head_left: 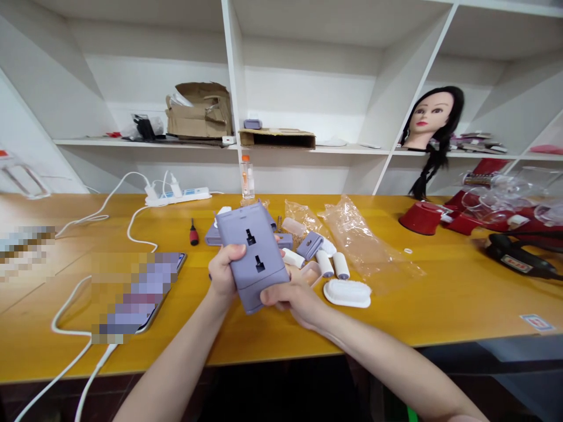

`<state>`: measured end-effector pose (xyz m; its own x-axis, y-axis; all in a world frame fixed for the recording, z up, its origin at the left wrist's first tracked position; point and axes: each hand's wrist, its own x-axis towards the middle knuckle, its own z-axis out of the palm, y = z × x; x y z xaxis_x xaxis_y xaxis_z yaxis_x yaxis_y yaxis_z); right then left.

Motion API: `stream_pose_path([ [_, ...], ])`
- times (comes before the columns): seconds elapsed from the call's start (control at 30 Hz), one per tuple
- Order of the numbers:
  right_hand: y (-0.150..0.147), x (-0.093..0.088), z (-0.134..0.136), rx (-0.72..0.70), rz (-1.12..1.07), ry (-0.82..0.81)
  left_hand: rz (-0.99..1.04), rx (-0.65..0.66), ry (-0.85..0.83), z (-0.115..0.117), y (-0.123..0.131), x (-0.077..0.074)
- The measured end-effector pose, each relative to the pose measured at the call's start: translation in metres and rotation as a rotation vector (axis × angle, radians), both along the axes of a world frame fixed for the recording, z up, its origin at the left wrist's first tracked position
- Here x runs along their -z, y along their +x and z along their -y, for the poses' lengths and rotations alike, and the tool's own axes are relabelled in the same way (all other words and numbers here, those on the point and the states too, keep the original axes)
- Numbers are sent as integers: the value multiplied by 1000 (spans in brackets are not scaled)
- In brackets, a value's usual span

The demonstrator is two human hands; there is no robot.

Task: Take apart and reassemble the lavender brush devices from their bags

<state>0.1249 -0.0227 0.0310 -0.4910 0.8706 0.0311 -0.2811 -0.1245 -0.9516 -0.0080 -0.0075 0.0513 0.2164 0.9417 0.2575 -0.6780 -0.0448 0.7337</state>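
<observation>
Above the front of the table I hold a purple plastic housing with two black keyhole slots in its upturned face. My left hand grips its left edge, thumb on the face. Across its lower right corner, my right hand is closed with the thumb on top; its other fingers are mostly hidden behind. Behind and right of the housing lie small purple parts, a white roller with a purple end beside a similar one, and a white oval bristled pad. Other parts behind the housing are partly covered.
A clear plastic bag lies to the right. On the left are a screwdriver, a phone with a white cable, and a power strip. A bottle stands behind; red bases and a black tool sit right.
</observation>
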Motion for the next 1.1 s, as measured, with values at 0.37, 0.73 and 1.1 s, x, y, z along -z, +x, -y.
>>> stream_pose_path([
  [0.37, -1, 7, -6, 53, -66, -46, -30, 135, -129, -13, -1, -4],
  [0.73, 2, 3, -5, -8, -22, 1, 6, 84, 29, -8, 1, 7],
  [1.1, -1, 1, 0, 35, -40, -26, 31, 51, -48, -5, 3, 9],
])
